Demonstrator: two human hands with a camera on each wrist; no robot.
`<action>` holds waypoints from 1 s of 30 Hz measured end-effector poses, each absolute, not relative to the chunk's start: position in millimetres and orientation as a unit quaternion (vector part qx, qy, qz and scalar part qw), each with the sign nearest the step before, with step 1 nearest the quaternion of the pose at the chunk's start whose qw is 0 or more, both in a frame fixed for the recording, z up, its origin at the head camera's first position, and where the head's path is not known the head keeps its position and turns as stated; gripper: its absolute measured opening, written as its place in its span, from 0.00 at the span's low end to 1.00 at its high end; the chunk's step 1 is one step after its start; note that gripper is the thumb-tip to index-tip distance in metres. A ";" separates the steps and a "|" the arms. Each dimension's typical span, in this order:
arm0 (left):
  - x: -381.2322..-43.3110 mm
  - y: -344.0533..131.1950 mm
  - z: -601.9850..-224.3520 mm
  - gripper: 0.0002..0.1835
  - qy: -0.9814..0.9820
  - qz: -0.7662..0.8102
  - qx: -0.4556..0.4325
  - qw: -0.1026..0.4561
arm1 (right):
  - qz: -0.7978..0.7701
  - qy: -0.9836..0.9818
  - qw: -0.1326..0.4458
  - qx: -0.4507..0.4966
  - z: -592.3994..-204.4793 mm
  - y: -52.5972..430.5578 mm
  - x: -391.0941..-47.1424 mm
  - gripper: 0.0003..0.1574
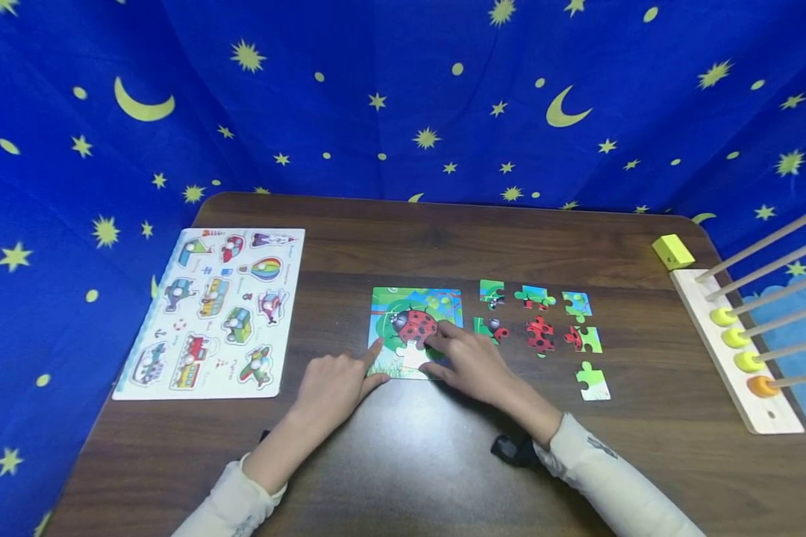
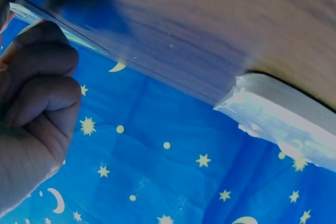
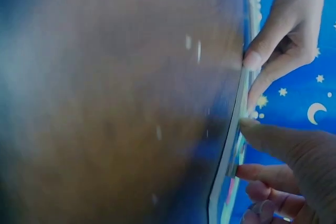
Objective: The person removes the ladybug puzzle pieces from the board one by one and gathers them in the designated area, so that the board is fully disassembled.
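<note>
A ladybug puzzle board (image 1: 381,302) lies flat on the wooden table. My left hand (image 1: 332,384) is at its lower left corner, index finger and thumb straight and touching the edge; the other fingers fold in, as the left wrist view shows on the hand (image 2: 44,93). My right hand (image 1: 473,365) pinches a pale puzzle piece (image 1: 411,353) at the board's lower middle, thumb and index finger on its right side. In the right wrist view, the right hand's (image 3: 294,166) thumb and index finger stand apart, and the left hand (image 3: 291,32) is beyond them.
Several loose puzzle pieces (image 1: 540,333) lie in rows right of the board. A vehicle picture board (image 1: 285,350) lies on the left. At the right are a wooden peg stand (image 1: 719,358) with rings and a yellow block (image 1: 672,252). A starry blue cloth (image 1: 349,112) hangs behind.
</note>
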State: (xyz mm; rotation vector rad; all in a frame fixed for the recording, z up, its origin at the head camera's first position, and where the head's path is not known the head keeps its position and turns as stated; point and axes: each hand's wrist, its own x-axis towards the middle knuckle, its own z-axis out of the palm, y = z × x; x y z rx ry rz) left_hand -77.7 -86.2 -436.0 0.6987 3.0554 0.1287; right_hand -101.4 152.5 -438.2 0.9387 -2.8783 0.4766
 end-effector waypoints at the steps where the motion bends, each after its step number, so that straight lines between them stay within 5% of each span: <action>1: -77.7 -86.3 -436.2 0.32 0.974 0.042 0.223 0.001 | 0.144 -0.938 0.039 0.312 -437.0 152.1 -102.5 0.23; 15: -76.8 -86.7 -436.9 0.32 0.974 0.044 0.223 -0.001 | 0.079 -0.911 0.061 0.400 -433.5 152.6 -122.9 0.25; 30: -77.2 -87.1 -437.4 0.32 0.972 0.063 0.226 -0.004 | 0.118 -0.910 0.049 0.396 -416.3 200.4 -109.5 0.24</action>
